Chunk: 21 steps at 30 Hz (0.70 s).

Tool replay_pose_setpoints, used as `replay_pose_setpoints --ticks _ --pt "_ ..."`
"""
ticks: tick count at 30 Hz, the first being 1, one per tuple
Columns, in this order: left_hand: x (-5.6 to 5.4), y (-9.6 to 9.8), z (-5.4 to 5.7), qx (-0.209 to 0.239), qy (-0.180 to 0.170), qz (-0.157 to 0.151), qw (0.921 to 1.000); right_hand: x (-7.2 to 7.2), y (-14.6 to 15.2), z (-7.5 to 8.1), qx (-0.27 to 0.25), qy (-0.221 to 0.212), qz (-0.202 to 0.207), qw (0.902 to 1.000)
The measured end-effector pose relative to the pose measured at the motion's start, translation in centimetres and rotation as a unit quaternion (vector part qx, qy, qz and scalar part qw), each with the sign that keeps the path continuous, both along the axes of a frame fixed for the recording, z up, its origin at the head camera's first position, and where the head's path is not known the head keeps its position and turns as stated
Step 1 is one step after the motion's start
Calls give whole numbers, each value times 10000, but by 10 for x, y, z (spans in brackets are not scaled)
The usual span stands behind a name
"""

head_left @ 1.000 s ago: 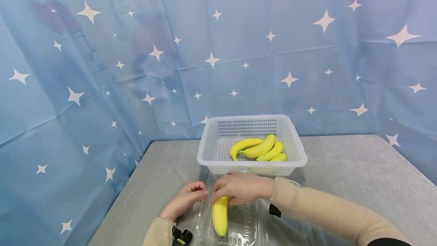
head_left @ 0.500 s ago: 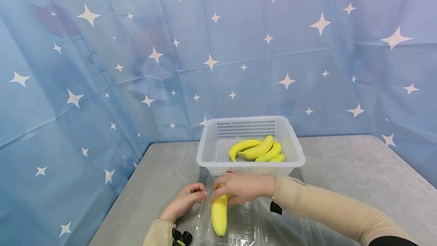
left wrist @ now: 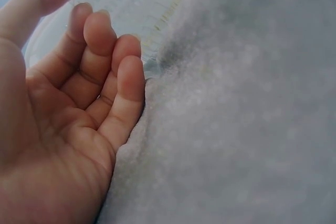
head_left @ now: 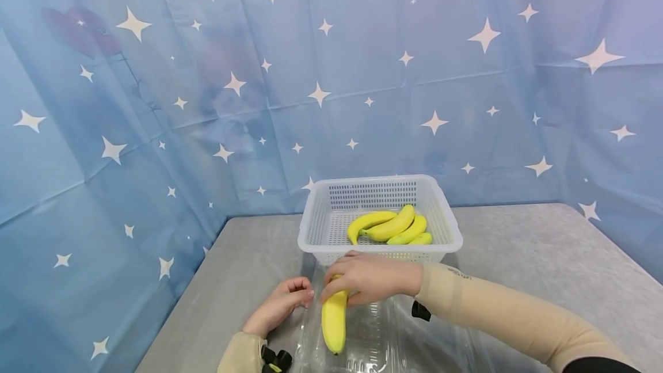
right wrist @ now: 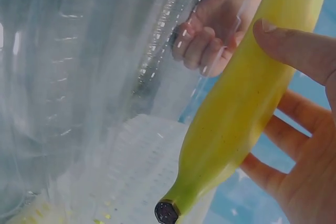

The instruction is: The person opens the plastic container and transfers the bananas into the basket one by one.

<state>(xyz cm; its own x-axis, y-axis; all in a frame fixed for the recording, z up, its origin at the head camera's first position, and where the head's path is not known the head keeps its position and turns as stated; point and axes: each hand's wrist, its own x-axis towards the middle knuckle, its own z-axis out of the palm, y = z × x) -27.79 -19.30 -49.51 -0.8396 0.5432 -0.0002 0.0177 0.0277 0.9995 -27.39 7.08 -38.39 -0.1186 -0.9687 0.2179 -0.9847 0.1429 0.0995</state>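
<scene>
A yellow banana (head_left: 334, 321) is gripped by my right hand (head_left: 370, 276), its thumb on one side and its fingers on the other. The banana's dark stem end (right wrist: 167, 211) shows in the right wrist view. Under it lies a clear plastic container (head_left: 370, 338) with ribbed walls. My left hand (head_left: 284, 304) is at the container's left edge, with thumb and forefinger pinching the thin clear rim; its other fingers curl loosely in the left wrist view. Through the clear plastic, the right wrist view also shows the left hand (right wrist: 202, 48).
A white perforated basket (head_left: 311, 240) stands just beyond the container, with several bananas (head_left: 393, 225) inside. The grey tabletop (head_left: 518, 258) extends to both sides. A blue curtain (head_left: 362, 120) with white stars hangs behind and along the left.
My right hand and the banana have shifted slightly away from me, toward the basket. My left hand stays where it was. The head view has tilted a little.
</scene>
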Motion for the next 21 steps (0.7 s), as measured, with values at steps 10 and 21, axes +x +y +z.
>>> replay_pose_setpoints --ticks 10,21 --pt "0 -1 0 -30 -19 4 10000 0 2 11 -67 -88 4 9999" --pt "-1 -1 -4 -19 -25 -54 10000 -2 -1 22 15 36 -69 10000"
